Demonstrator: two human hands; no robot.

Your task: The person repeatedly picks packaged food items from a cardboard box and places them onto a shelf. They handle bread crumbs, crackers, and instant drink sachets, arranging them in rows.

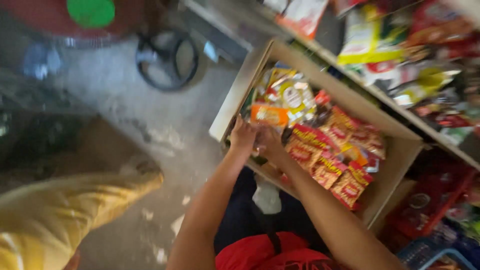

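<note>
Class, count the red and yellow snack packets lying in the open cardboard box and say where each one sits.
About 5 show. One packet lies beside the hands, one below it, one mid-box, one nearest the front, one further back. Blur and overlap may hide more.

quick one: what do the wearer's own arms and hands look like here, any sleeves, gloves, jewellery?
Both arms are bare from the frame's bottom edge up to the hands: no sleeves in view. The left hand and right hand wear no gloves. The picture is motion-blurred, so rings, watches or bands cannot be ruled out, though none shows. Between the arms lies red clothing over a dark garment.
</note>
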